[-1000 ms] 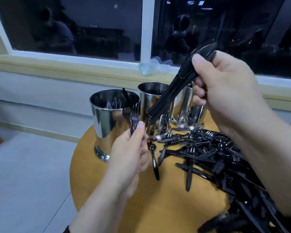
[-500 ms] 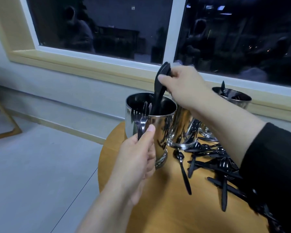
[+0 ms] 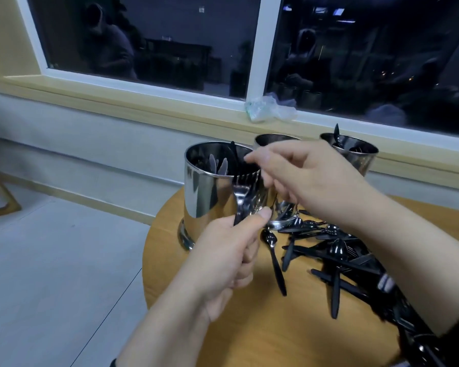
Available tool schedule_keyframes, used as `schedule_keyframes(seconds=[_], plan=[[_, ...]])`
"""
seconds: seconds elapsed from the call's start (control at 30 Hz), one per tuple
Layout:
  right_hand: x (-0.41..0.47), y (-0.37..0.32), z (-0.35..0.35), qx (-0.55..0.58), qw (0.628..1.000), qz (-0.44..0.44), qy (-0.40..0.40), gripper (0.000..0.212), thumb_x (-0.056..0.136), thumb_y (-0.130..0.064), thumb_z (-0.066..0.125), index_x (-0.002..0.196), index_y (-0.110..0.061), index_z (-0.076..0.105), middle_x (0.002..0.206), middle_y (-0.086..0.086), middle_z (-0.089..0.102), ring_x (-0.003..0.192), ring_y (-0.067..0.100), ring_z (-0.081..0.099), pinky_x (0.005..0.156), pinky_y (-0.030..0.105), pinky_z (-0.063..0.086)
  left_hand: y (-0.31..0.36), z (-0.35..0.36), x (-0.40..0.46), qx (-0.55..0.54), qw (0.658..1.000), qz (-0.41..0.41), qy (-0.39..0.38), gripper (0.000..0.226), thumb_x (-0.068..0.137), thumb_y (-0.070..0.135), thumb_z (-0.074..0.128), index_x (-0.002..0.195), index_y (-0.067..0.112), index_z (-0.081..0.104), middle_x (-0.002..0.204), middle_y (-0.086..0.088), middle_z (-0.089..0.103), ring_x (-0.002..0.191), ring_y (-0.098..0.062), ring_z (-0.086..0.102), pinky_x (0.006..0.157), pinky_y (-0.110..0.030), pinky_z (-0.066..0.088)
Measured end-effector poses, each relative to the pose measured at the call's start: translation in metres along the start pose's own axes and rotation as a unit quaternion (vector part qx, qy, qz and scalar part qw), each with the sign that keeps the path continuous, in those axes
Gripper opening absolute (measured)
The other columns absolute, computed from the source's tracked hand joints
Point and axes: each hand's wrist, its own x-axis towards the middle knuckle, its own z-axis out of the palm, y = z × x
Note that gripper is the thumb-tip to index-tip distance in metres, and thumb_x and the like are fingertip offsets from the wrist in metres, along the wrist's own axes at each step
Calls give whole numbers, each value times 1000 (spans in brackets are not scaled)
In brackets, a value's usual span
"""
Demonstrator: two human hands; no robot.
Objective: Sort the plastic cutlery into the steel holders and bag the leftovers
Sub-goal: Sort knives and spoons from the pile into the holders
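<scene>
Left hand grips forks.

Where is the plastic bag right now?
In the head view, the plastic bag lies crumpled on the window sill, at the foot of the white window post, behind the middle steel holder.

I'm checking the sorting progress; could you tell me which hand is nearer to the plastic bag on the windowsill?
Right. The right hand hovers over the holders just below the plastic bag; the left hand is lower, gripping forks.
</scene>
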Motion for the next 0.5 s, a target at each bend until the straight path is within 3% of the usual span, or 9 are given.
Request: schedule_keyframes(seconds=[0.03,0.1,0.3,0.5], plan=[[-7,2,-3,-5,1000,-7,-14,34,91,-52,60,101,-24,76,70,-8,67,57,1,57,55,24,46,-1,5,0,12,1000,-10,-14,51,99,39,62,58,26,34,53,4,24,46,-14,14,43,-22,14],[-16,10,-10,-28,999,-11,-23,18,92,-42,67,99,-29,75,73,-18,68,60,-4,57,59,11,43,-2,14,0,32,998,-28,-40,51,99,38,61,58,26,34,54,3,22,47,-15,13,45,-24,12],[-36,32,-38,-65,997,19,-24,12,94,-36,67,88,-27,72,65,-12,59,56,1,46,56,15,37,-6,39,2,58,993,-32,-93,49,101,39,60,61,24,35,54,3,24,48,-15,12,46,-24,12],[-33,46,-61,-89,993,25,73,14,96,-33,66,86,-24,69,65,1,60,54,5,44,53,24,37,-7,53,14,15,996,83,-14,34,106,40,48,104,11,65,67,-1,38,52,-14,22,49,-28,17]])
